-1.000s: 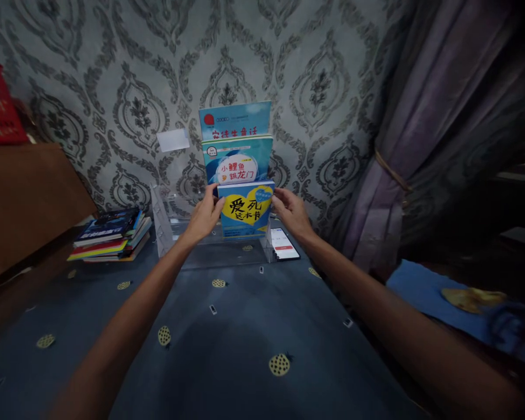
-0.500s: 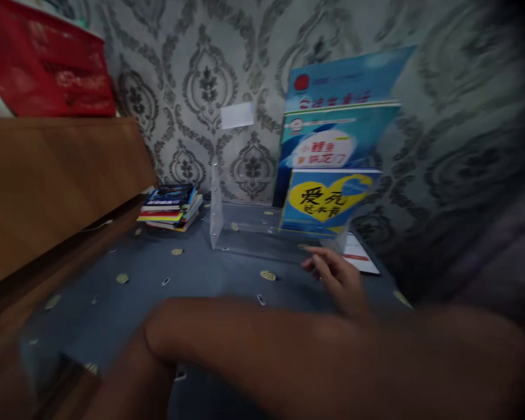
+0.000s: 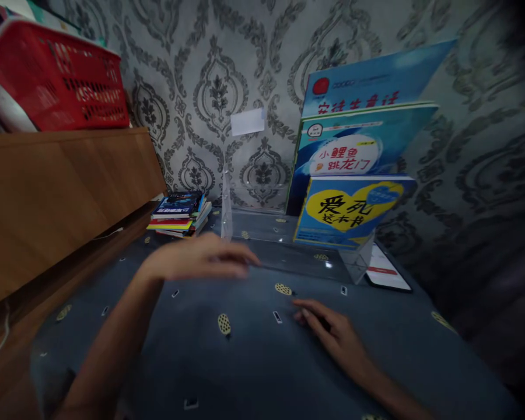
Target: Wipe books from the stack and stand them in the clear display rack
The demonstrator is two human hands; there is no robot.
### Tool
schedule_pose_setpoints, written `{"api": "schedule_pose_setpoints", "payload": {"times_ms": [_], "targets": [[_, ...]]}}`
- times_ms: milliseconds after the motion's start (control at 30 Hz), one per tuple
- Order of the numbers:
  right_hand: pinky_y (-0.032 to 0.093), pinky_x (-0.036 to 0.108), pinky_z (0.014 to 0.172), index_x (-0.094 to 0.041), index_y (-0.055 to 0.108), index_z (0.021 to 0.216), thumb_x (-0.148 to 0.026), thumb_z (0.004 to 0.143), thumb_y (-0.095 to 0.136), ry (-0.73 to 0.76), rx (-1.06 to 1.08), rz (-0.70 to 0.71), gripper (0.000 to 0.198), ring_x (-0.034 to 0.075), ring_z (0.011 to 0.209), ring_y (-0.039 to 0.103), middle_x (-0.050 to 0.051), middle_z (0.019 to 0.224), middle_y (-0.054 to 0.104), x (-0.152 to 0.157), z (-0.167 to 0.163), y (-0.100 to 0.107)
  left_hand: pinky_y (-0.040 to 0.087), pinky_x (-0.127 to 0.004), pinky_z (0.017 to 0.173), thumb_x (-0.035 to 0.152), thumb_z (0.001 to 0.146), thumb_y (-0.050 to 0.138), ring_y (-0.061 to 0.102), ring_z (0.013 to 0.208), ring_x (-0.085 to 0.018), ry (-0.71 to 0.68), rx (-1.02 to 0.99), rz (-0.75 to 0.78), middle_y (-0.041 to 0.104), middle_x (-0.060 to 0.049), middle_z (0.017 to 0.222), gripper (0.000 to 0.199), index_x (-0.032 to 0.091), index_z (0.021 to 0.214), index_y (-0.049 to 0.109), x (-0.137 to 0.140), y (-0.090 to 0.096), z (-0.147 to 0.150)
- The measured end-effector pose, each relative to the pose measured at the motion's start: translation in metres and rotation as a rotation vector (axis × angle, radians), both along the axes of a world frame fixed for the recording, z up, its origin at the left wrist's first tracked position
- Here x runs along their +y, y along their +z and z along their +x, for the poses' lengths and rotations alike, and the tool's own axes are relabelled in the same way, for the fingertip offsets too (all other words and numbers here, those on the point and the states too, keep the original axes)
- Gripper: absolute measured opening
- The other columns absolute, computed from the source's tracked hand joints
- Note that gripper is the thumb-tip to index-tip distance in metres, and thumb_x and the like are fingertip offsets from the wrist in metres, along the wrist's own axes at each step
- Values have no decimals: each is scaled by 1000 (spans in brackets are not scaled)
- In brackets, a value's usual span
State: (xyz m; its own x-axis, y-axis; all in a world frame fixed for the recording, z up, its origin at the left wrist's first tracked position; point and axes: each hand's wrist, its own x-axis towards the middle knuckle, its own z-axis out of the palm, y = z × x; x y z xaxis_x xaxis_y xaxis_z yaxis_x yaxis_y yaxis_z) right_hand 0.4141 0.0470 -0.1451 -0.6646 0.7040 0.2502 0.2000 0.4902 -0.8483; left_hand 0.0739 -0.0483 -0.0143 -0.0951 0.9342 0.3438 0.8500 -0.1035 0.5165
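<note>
My left hand (image 3: 203, 258) hovers above the left front of a clear acrylic book stand (image 3: 227, 213), its fingers stretched out and slightly blurred. It holds nothing. Close to the stand's front, my right hand (image 3: 328, 328) lies low over the tablecloth, palm down, fingers loosely bent and nothing visible in them. Three books lean in tiers on the stand's right side: a blue book with a yellow heart (image 3: 345, 210) in front, a teal book (image 3: 363, 140) behind it, and a taller blue book (image 3: 376, 79) at the back.
A stack of books (image 3: 179, 214) lies at the table's back left. Right of the stand is a flat device with a lit screen (image 3: 387, 269). A red basket (image 3: 83, 81) stands on a wooden cabinet (image 3: 65, 192) at left. The patterned wall (image 3: 219, 87) rises directly behind.
The blurred arm that crossed the lower foreground is gone, and my left hand now shows above the stand's left front. My right hand has moved back from the stand. The view has shifted slightly.
</note>
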Motion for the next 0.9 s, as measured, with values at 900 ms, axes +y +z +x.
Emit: {"api": "schedule_pose_setpoints", "payload": {"times_ms": [900], "targets": [[59, 37, 77, -22, 75, 104, -62, 92, 43, 40, -61, 5, 53, 24, 77, 73, 9, 82, 77, 4, 0, -2, 46, -54, 100, 61, 95, 31, 65, 116, -38, 829, 568, -423, 71, -22, 121, 66, 13, 117, 71, 51, 8, -105]]}}
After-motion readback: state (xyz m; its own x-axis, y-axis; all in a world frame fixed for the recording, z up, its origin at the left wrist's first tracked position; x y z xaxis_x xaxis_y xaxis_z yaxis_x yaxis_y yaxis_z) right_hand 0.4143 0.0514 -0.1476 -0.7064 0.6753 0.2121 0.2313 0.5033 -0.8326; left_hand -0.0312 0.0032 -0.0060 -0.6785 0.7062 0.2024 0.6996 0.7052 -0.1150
